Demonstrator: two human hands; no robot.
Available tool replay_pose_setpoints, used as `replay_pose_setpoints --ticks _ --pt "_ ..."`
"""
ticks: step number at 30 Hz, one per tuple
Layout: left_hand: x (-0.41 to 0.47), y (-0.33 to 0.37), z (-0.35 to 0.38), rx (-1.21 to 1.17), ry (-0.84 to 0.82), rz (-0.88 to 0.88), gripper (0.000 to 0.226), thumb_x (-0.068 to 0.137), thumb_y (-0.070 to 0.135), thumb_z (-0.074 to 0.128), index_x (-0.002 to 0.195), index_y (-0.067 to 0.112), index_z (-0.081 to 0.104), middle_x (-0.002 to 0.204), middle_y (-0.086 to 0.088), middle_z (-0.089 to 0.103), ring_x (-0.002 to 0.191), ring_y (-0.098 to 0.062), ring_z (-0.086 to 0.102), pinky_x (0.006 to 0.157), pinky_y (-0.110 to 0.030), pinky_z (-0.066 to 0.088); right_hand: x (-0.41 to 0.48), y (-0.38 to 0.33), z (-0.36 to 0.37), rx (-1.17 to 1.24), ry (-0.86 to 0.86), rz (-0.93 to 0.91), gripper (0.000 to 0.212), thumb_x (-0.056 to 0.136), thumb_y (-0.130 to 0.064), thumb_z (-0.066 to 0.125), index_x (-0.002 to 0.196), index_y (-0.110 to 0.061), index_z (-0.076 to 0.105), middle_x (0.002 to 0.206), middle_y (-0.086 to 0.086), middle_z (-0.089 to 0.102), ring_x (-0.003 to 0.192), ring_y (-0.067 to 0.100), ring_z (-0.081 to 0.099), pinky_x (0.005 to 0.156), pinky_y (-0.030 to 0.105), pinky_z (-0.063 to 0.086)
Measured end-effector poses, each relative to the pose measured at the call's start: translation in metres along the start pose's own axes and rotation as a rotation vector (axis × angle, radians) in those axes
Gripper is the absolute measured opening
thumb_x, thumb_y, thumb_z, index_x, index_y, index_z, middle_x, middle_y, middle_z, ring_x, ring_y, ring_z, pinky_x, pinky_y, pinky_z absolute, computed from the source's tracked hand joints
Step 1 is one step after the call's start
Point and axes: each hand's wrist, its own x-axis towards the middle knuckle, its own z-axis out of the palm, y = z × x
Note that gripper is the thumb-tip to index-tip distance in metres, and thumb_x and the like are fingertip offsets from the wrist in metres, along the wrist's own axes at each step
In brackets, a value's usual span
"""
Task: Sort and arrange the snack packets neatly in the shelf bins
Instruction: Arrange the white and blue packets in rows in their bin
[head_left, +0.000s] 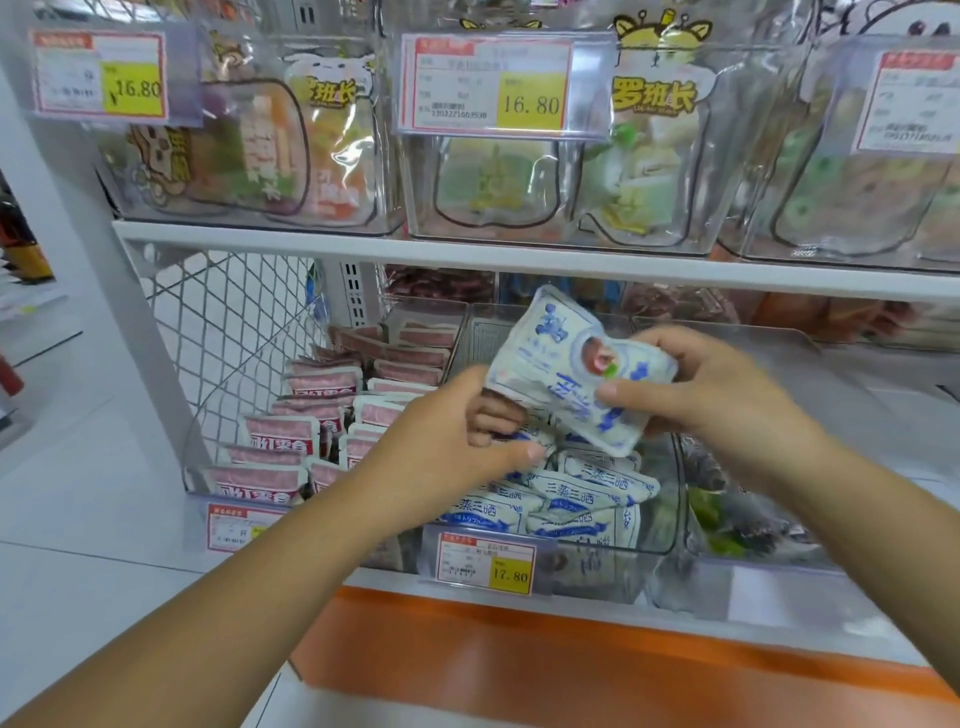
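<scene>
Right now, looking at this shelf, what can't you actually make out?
All in the head view:
- Pink packets' price tag: its price is mostly covered by the left forearm.
- Top-right price tag: cut off by the frame edge.
- Right hand: fingers hidden behind the blue-and-white packet.
- Lower right bin: contents too blurred to name.

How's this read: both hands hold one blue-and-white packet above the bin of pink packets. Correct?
Wrong on the bin. The left hand and right hand hold one blue-and-white packet above the blue-and-white packet bin, not the pink one. The pink packet bin sits to its left. The head view shows it.
</scene>
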Motion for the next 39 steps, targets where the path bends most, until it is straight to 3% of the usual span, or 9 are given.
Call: replay_pose_setpoints --ticks 5,9,14,18,21,24,27,34,39 --pt "-0.002 -0.003 0.010 0.551 -0.167 0.101 0.050 0.088 0.050 0.061 0.135 0.040 0.046 0.123 0.021 0.053 0.104 0.006 0.051 0.094 -0.024 0.046 -0.007 -0.009 -0.030 -0.463 0.068 -0.058 0.039 0.066 -0.021 0.087 0.092 -0.027 0.058 0.073 -0.007 0.071 0.057 0.007 0.064 0.047 0.017 0.046" --pt "0.000 -0.003 0.010 0.554 -0.217 0.115 0.047 0.084 0.058 0.061 0.127 0.039 0.057 0.122 0.022 0.049 0.107 0.002 0.050 0.097 -0.027 0.043 -0.007 -0.017 -0.026 -0.787 -0.054 -0.165 0.033 0.068 -0.022 0.084 0.083 -0.031 0.057 0.076 -0.025 0.063 0.058 -0.003 0.055 0.047 0.013 0.039" --pt "-0.001 -0.007 0.012 0.561 -0.223 0.131 0.038 0.085 0.054 0.062 0.120 0.039 0.062 0.114 0.023 0.049 0.103 0.000 0.052 0.094 -0.030 0.044 0.003 -0.031 -0.011 -1.189 -0.355 -0.066 0.033 0.079 -0.042 0.074 0.098 -0.036 0.048 0.075 -0.013 0.053 0.068 -0.001 0.048 0.055 0.019 0.032" --pt "-0.002 -0.009 0.010 0.543 -0.226 0.130 0.032 0.084 0.053 0.065 0.114 0.041 0.064 0.110 0.021 0.051 0.101 -0.001 0.053 0.091 -0.033 0.045 0.014 -0.010 0.026 -1.444 -0.596 -0.052 0.024 0.091 -0.017 0.057 0.112 -0.021 0.045 0.093 -0.002 0.052 0.076 0.013 0.048 0.060 0.029 0.037" --pt "-0.004 -0.009 0.010 0.586 -0.252 0.135 0.035 0.085 0.055 0.062 0.117 0.044 0.062 0.112 0.021 0.051 0.102 -0.001 0.052 0.091 -0.032 0.045 0.021 0.005 0.036 -1.390 -0.669 -0.001 0.036 0.090 -0.016 0.058 0.124 -0.021 0.047 0.104 0.002 0.056 0.081 0.018 0.049 0.064 0.030 0.038" --pt "-0.004 -0.009 0.009 0.613 -0.256 0.140 0.039 0.087 0.056 0.058 0.124 0.044 0.057 0.117 0.022 0.051 0.107 0.000 0.050 0.094 -0.031 0.044 0.024 -0.006 0.012 -1.145 -0.623 0.168 0.032 0.083 -0.032 0.073 0.109 -0.027 0.055 0.096 -0.010 0.060 0.081 0.008 0.056 0.065 0.023 0.043" --pt "-0.001 -0.010 0.012 0.630 -0.265 0.178 0.038 0.089 0.051 0.058 0.126 0.043 0.057 0.121 0.022 0.056 0.114 -0.002 0.047 0.099 -0.033 0.040 0.025 -0.003 0.011 -1.227 -0.587 0.010 0.013 0.085 -0.026 0.070 0.084 -0.017 0.061 0.082 -0.002 0.065 0.075 0.014 0.058 0.063 0.025 0.042" --pt "0.006 -0.012 0.025 0.517 -0.271 0.199 0.034 0.092 0.034 0.060 0.126 0.039 0.061 0.119 0.018 0.062 0.111 -0.001 0.048 0.099 -0.028 0.038 0.023 0.025 0.032 -1.406 -0.599 -0.162 0.022 0.087 -0.011 0.053 0.098 -0.017 0.072 0.088 0.005 0.068 0.072 0.019 0.050 0.060 0.027 0.037" --pt "0.009 -0.009 0.018 0.401 -0.169 0.201 0.031 0.093 0.043 0.057 0.124 0.042 0.060 0.115 0.023 0.058 0.109 0.007 0.044 0.098 -0.026 0.040 0.036 -0.002 0.005 -1.203 -0.527 -0.023 0.020 0.094 -0.032 0.057 0.105 -0.024 0.071 0.105 -0.006 0.070 0.094 0.011 0.063 0.087 0.031 0.050"
